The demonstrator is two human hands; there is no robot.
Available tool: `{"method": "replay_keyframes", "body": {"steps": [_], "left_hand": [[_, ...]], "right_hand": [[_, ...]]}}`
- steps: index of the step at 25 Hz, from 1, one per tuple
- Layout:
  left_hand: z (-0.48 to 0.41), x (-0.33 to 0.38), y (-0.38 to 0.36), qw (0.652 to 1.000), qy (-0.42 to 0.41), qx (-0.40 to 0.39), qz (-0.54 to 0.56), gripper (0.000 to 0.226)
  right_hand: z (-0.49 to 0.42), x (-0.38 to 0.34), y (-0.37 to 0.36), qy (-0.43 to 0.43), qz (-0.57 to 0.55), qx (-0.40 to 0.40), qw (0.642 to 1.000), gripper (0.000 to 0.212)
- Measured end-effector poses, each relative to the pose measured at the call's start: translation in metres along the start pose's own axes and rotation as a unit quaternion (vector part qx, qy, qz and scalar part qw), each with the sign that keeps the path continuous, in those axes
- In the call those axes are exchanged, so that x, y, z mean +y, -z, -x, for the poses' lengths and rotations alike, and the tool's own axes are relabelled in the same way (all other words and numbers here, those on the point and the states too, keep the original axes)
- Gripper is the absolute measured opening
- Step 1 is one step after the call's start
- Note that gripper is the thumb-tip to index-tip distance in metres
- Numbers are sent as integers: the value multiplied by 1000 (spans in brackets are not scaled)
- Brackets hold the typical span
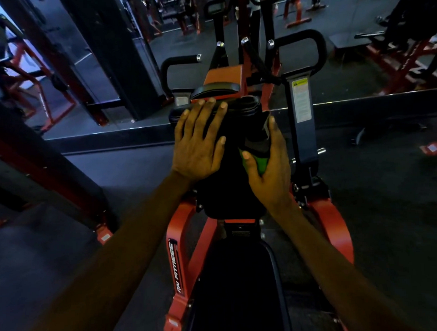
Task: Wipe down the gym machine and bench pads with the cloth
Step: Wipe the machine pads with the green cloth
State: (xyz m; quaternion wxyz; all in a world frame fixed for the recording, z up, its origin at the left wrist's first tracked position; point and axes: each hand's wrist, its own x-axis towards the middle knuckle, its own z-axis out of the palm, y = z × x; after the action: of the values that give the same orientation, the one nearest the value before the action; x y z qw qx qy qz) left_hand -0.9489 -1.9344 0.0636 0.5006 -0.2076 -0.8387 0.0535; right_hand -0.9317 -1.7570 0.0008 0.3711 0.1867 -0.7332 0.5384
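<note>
A red-framed gym machine [177, 243] stands in front of me with a black upright chest pad [228, 184] and a black seat pad [239, 283] below it. My left hand [199, 141] lies flat with straight fingers on the left upper part of the chest pad. My right hand [269, 168] grips a grey and green cloth [258, 151] and holds it against the right side of the same pad. The pad's upper right part is partly hidden by the cloth.
Black handles [304, 38] rise behind the pad, beside a black upright with a warning label [300, 98]. A mirror wall behind reflects other red machines. A dark slanted beam [39, 171] with a red foot stands at left. Dark rubber floor [387, 209] surrounds the machine.
</note>
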Motion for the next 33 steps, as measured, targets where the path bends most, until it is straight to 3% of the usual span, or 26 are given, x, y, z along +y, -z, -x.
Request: {"method": "replay_keyframes", "body": {"steps": [8,12,15,18,24,28,30,33], "left_hand": [[0,1,-1,1000,8,-2,0,54],[0,0,0,1000,9,-5,-3,55],[1,1,0,1000,12,-11,-2,55],[1,1,2,1000,18,-22,7,54],[1,16,15,992,69,-52,92,55],[67,46,20,977,74,-61,189,54],[128,67,17,966,71,-108,224,52],[215,96,12,929,78,-273,236,55]], "right_hand": [[98,44,0,-95,-14,-36,995,73],[57,16,-5,-43,-50,10,998,63],[5,-4,-6,-3,-9,17,1000,65],[19,3,-5,7,36,1,999,72],[79,23,8,-50,32,-48,997,73],[72,11,21,-35,28,-32,998,61],[55,2,25,27,43,-20,999,59],[15,-10,13,124,126,-22,984,60]]}}
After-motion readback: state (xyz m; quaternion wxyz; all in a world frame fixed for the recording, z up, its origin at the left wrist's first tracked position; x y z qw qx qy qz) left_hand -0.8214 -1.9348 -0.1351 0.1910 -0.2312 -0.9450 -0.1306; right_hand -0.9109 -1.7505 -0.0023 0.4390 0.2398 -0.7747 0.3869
